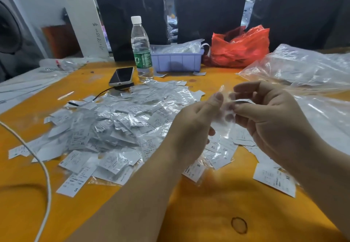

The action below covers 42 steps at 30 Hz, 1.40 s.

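- Orange tabletop [208, 204], stained and cluttered, with dark sheeting hung behind it.
- Left hand [191, 126]: fingers curled, thumb and fingertips pinching the left edge of a small clear bag [224, 122].
- Right hand [274, 122]: thumb and lower fingers nip the bag's other side, while the forefinger is lifted and loosely bent above it. A dark sliver shows at these fingertips, and I cannot tell what it is.
- The bag hangs in the air between the two hands, above the near edge of the heap, and touches nothing else.
- The step looks like parting the bag's mouth. To do it well, rub the two thin layers apart with a light slide of the thumbs instead of tugging, since the film is likely to stretch or tear.
- Keeping the opening turned upward and the grip close to the rim should stop the bag folding on itself.
- Just below lie loose size labels [213, 147], and a big heap of bagged labels [123, 120] spreads to the left.
- Farther off are a phone [121, 76], a water bottle [142, 52], a purple tray [178, 61] and a red bag [240, 46].
- Large clear bags [295, 67] lie at the right and a white cable [45, 175] at the left.
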Each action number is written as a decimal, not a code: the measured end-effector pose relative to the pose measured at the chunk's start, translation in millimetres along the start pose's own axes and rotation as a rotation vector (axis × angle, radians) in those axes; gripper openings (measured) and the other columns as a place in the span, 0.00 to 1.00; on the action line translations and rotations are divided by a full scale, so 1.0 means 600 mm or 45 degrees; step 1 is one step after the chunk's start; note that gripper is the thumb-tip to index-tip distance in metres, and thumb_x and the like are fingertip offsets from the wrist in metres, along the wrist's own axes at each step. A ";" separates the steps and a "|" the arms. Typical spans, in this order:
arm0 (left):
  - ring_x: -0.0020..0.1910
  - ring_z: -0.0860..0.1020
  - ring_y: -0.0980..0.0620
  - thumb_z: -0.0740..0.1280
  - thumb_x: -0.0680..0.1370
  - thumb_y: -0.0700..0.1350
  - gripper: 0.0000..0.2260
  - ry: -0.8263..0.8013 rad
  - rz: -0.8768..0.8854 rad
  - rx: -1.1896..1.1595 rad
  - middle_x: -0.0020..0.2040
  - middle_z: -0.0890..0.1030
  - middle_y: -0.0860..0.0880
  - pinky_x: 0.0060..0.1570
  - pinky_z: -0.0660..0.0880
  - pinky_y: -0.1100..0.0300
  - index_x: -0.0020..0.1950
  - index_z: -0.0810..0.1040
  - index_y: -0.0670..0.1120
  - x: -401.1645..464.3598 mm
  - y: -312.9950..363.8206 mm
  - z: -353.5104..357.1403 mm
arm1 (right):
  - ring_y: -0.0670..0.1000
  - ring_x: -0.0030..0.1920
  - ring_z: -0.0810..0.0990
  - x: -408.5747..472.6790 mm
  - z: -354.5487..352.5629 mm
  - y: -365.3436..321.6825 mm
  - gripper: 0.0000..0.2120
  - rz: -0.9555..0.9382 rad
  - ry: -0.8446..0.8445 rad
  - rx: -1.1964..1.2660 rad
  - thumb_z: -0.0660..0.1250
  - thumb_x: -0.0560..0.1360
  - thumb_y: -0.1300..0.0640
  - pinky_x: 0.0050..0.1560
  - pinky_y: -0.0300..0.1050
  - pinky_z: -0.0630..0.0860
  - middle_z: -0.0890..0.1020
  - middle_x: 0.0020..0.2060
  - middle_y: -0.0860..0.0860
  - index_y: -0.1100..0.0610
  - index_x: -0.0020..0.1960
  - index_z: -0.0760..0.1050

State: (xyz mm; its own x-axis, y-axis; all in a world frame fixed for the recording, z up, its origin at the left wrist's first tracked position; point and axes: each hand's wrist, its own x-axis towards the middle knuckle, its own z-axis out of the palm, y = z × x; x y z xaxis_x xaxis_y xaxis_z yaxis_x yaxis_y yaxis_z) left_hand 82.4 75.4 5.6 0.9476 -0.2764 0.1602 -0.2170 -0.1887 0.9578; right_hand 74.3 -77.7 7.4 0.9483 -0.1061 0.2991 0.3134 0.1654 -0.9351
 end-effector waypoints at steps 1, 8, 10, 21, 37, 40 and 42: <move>0.37 0.78 0.53 0.56 0.71 0.67 0.25 -0.016 0.007 -0.045 0.41 0.83 0.51 0.40 0.74 0.52 0.44 0.81 0.49 0.000 0.001 -0.001 | 0.55 0.42 0.85 0.001 -0.001 0.001 0.15 -0.011 0.021 0.000 0.74 0.60 0.66 0.40 0.43 0.80 0.82 0.41 0.54 0.54 0.45 0.80; 0.35 0.77 0.56 0.69 0.77 0.47 0.06 0.032 0.102 0.088 0.39 0.82 0.49 0.40 0.75 0.55 0.41 0.81 0.49 -0.004 -0.006 0.003 | 0.54 0.44 0.85 0.003 -0.011 0.003 0.12 -0.051 0.109 -0.034 0.69 0.70 0.72 0.42 0.44 0.81 0.80 0.43 0.56 0.58 0.48 0.78; 0.34 0.77 0.57 0.68 0.78 0.43 0.06 0.076 0.086 0.061 0.39 0.82 0.49 0.38 0.74 0.58 0.41 0.81 0.48 -0.003 -0.010 0.003 | 0.53 0.43 0.85 0.001 -0.011 0.001 0.13 -0.024 0.093 -0.040 0.67 0.70 0.74 0.40 0.42 0.80 0.80 0.43 0.57 0.58 0.48 0.78; 0.32 0.69 0.52 0.68 0.78 0.46 0.11 0.080 0.061 0.075 0.33 0.74 0.49 0.37 0.69 0.53 0.43 0.79 0.39 0.001 -0.012 -0.005 | 0.53 0.44 0.81 0.003 -0.012 -0.018 0.25 0.116 -0.043 -0.003 0.58 0.60 0.67 0.42 0.48 0.79 0.82 0.46 0.56 0.57 0.56 0.75; 0.31 0.74 0.55 0.70 0.76 0.50 0.10 0.046 0.050 0.213 0.32 0.78 0.52 0.36 0.74 0.53 0.37 0.78 0.47 0.002 -0.012 -0.007 | 0.53 0.34 0.80 -0.004 -0.011 -0.021 0.04 0.228 -0.313 -0.486 0.68 0.73 0.71 0.37 0.48 0.80 0.81 0.37 0.59 0.67 0.47 0.78; 0.32 0.74 0.54 0.70 0.77 0.50 0.10 0.065 0.041 0.192 0.32 0.78 0.53 0.40 0.75 0.50 0.37 0.78 0.49 0.003 -0.013 -0.007 | 0.52 0.32 0.79 -0.006 -0.009 -0.021 0.04 0.215 -0.299 -0.537 0.68 0.73 0.72 0.34 0.47 0.79 0.81 0.37 0.60 0.67 0.48 0.78; 0.32 0.74 0.54 0.69 0.77 0.51 0.11 0.082 0.041 0.179 0.34 0.79 0.47 0.41 0.75 0.50 0.36 0.78 0.48 0.003 -0.014 -0.007 | 0.51 0.30 0.77 -0.006 -0.010 -0.020 0.05 0.198 -0.282 -0.571 0.68 0.73 0.71 0.32 0.46 0.77 0.80 0.35 0.58 0.65 0.48 0.78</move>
State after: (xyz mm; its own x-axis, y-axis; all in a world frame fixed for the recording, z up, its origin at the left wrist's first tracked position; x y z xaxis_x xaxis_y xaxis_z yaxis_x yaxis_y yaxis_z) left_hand 86.9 80.4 -1.2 0.9517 -0.2242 0.2097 -0.2739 -0.3119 0.9098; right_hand 66.8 -84.9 16.5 0.9850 0.1039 0.1375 0.1616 -0.2785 -0.9468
